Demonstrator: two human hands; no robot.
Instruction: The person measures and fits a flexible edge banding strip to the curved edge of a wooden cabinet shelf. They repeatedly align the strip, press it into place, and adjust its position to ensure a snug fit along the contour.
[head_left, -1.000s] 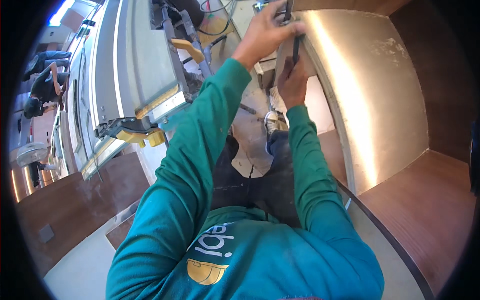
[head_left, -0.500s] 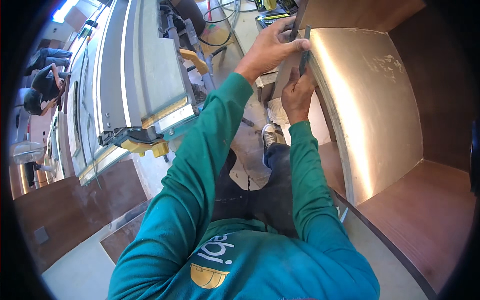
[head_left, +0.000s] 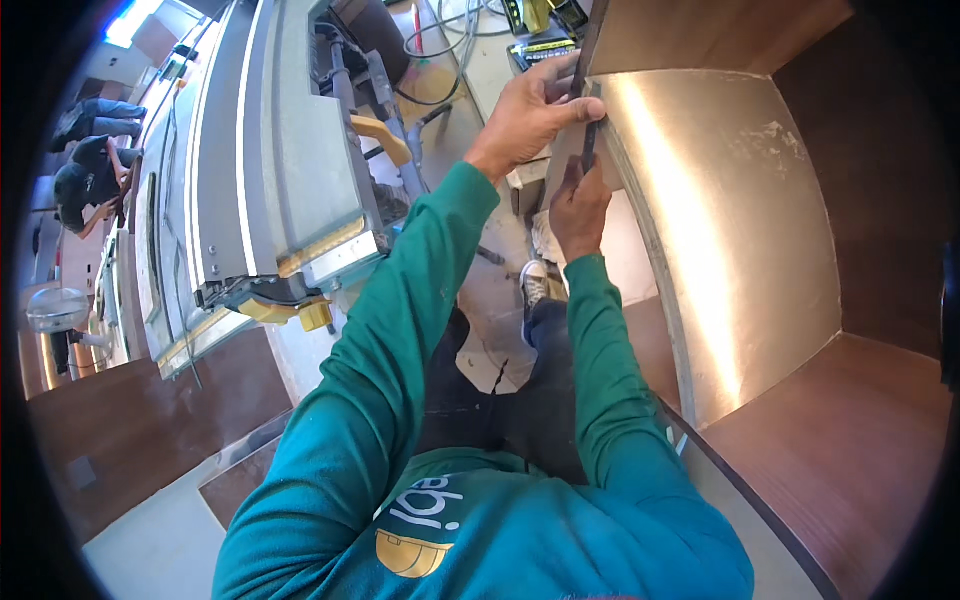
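My left hand (head_left: 525, 125) grips near the dark vertical edge of a wooden panel (head_left: 594, 38), its thumb lying across a thin dark flat bar (head_left: 593, 133). My right hand (head_left: 580, 212), a little lower, is closed around that bar. Both touch the corner of a brown cabinet, beside a pale, glossy board (head_left: 760, 240) with a bright streak of light and a rough left edge.
A large grey machine (head_left: 270, 140) with yellow knobs fills the left. Beyond it a person in dark clothing (head_left: 85, 180) bends over a bench. Cables (head_left: 450, 50) and packages (head_left: 535, 55) lie at the top; a brown board (head_left: 140, 420) stands lower left.
Over the last second both hands have come lower in the view, staying at the panel's corner. My left thumb rests over the bar. The co-worker has shifted slightly.
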